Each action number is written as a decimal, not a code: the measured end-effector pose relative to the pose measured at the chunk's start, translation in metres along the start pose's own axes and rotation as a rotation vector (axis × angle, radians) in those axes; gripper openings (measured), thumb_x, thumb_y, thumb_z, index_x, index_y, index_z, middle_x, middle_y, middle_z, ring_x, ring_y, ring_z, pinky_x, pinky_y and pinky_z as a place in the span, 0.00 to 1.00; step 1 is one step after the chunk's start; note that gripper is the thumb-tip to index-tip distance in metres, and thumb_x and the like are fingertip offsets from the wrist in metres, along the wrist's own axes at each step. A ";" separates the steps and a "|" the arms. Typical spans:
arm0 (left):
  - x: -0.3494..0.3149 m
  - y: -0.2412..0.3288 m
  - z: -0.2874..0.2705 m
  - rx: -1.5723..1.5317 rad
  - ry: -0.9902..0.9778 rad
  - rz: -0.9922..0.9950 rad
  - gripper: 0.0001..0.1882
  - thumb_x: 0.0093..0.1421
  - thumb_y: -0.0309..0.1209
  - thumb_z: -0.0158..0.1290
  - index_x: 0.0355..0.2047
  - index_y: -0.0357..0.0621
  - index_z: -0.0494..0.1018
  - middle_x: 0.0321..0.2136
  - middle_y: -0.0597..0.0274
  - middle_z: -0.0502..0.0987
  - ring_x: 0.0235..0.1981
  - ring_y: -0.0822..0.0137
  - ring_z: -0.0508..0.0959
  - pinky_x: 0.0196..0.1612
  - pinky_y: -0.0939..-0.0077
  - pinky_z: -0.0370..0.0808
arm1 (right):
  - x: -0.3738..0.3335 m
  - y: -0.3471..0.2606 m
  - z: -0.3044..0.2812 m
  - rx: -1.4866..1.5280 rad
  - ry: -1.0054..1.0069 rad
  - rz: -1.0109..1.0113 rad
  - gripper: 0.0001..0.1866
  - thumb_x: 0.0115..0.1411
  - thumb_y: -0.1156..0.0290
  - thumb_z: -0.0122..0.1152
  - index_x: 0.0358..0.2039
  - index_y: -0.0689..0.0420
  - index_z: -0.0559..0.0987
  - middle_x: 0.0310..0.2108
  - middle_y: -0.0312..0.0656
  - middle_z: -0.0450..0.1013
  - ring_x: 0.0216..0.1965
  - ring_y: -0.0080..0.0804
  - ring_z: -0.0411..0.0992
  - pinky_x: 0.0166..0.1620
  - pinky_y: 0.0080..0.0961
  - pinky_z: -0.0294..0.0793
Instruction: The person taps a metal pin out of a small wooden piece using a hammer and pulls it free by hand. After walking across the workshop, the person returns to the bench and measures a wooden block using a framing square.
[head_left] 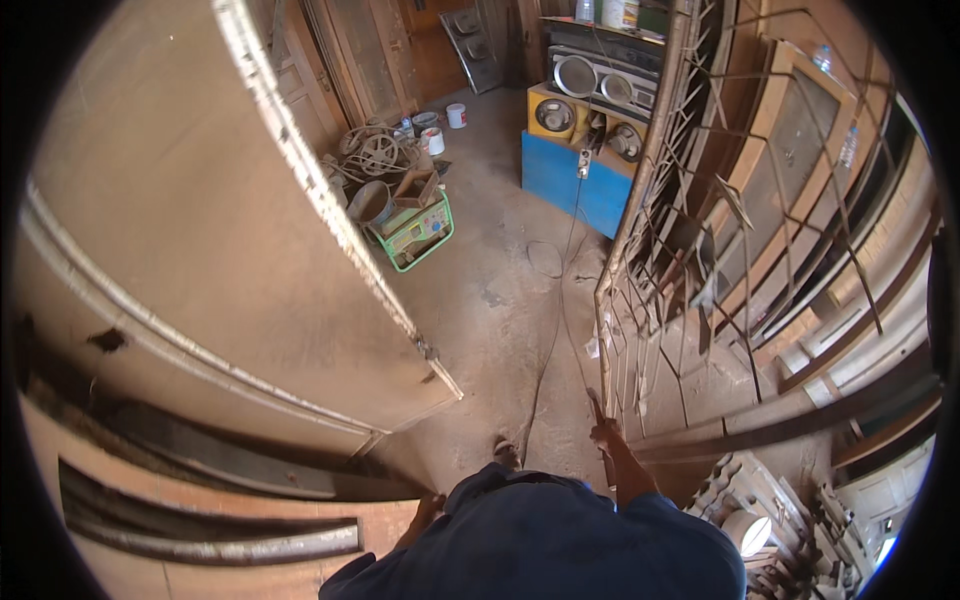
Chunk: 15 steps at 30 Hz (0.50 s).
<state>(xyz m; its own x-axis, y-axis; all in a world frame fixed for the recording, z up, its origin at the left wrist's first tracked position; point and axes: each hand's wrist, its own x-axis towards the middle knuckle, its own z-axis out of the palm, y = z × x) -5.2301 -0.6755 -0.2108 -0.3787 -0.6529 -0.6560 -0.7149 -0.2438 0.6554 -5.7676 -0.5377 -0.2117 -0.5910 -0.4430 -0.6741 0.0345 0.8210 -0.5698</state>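
My right hand [606,434] is closed round a thin, dark, stick-like thing [596,403] beside the foot of the metal grille [648,290]. Its kind is too small to make out. My left hand [432,506] hangs low at my left side, partly hidden by my blue top, and its fingers do not show clearly. Nearest to it are the lower corner of a large brown metal door leaf [190,200] and a wooden panel. A dark cable [545,375] runs along the dusty floor from a socket block [584,160] towards my feet.
Ahead on the right stands a blue box [560,180] with yellow speakers on it. To the left are a green-framed machine [413,233], a wheeled metal heap [380,150] and several buckets. Wooden frames [800,150] lean behind the grille; scrap pieces [780,500] lie at the lower right.
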 end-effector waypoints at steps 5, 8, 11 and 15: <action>0.181 0.221 -0.040 0.211 -0.066 0.274 0.19 0.63 0.43 0.47 0.32 0.39 0.77 0.28 0.52 0.79 0.27 0.60 0.79 0.34 0.65 0.75 | 0.050 -0.007 -0.018 0.126 -0.101 0.153 0.16 0.51 0.70 0.62 0.40 0.64 0.80 0.31 0.48 0.78 0.34 0.41 0.78 0.40 0.32 0.76; 0.273 0.329 -0.042 -0.252 -0.010 0.312 0.15 0.65 0.38 0.51 0.40 0.37 0.75 0.28 0.58 0.79 0.26 0.70 0.78 0.30 0.76 0.75 | 0.061 -0.035 -0.046 0.172 -0.094 0.150 0.13 0.51 0.72 0.63 0.37 0.63 0.80 0.30 0.46 0.77 0.33 0.38 0.77 0.39 0.29 0.75; 0.343 0.411 -0.052 -0.583 -0.007 0.192 0.16 0.66 0.39 0.50 0.43 0.37 0.73 0.33 0.59 0.78 0.28 0.69 0.77 0.30 0.76 0.74 | 0.090 -0.070 -0.075 0.322 -0.143 0.073 0.10 0.51 0.74 0.63 0.35 0.62 0.81 0.29 0.43 0.76 0.33 0.35 0.76 0.39 0.27 0.74; 0.407 0.413 -0.073 -0.547 -0.007 -0.010 0.18 0.65 0.40 0.51 0.45 0.35 0.72 0.33 0.55 0.78 0.29 0.67 0.79 0.29 0.73 0.75 | 0.164 -0.172 -0.107 0.692 -0.291 -0.023 0.06 0.51 0.76 0.63 0.32 0.60 0.82 0.27 0.41 0.74 0.33 0.31 0.75 0.38 0.24 0.72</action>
<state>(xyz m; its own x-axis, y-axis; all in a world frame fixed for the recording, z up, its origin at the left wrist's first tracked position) -5.6370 -1.0943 -0.1797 -0.3786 -0.6446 -0.6642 -0.3087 -0.5886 0.7472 -5.9566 -0.7126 -0.1740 -0.3642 -0.6132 -0.7010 0.5805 0.4391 -0.6857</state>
